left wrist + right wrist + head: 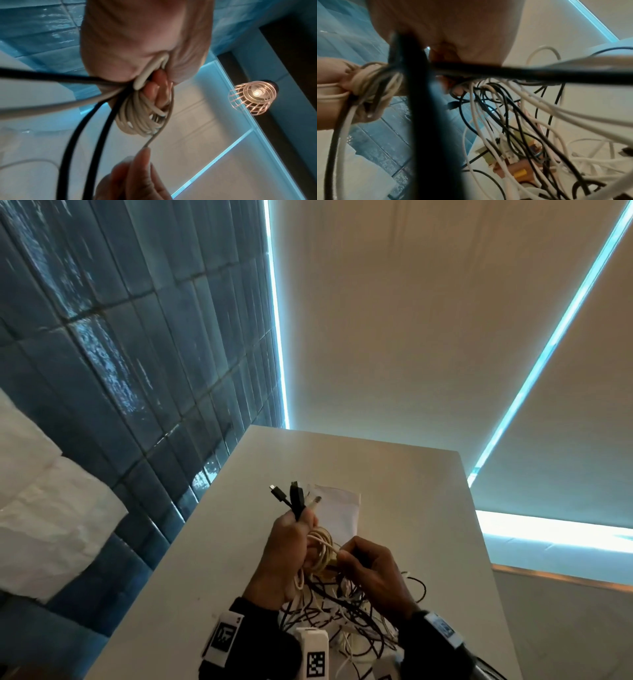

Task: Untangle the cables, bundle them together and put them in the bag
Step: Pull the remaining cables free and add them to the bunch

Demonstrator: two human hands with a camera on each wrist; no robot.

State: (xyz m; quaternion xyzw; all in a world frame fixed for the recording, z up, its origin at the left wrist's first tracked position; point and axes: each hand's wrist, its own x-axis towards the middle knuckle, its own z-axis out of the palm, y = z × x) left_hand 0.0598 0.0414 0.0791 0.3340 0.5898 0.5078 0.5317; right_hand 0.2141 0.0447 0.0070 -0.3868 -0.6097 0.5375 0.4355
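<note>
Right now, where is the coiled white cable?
Head view, centre: the coiled white cable is wrapped around the left hand, above the tangled cables.

A blurred black cable (426,121) at six o'clock hides the right wrist view's middle; the tangle (342,621) runs off the head view's bottom edge.

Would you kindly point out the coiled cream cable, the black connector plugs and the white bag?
Coiled cream cable (320,547), head view: on the coil's loops.
Black connector plugs (296,494), head view: on the thicker plug's body.
White bag (337,513), head view: on its flat face.
</note>
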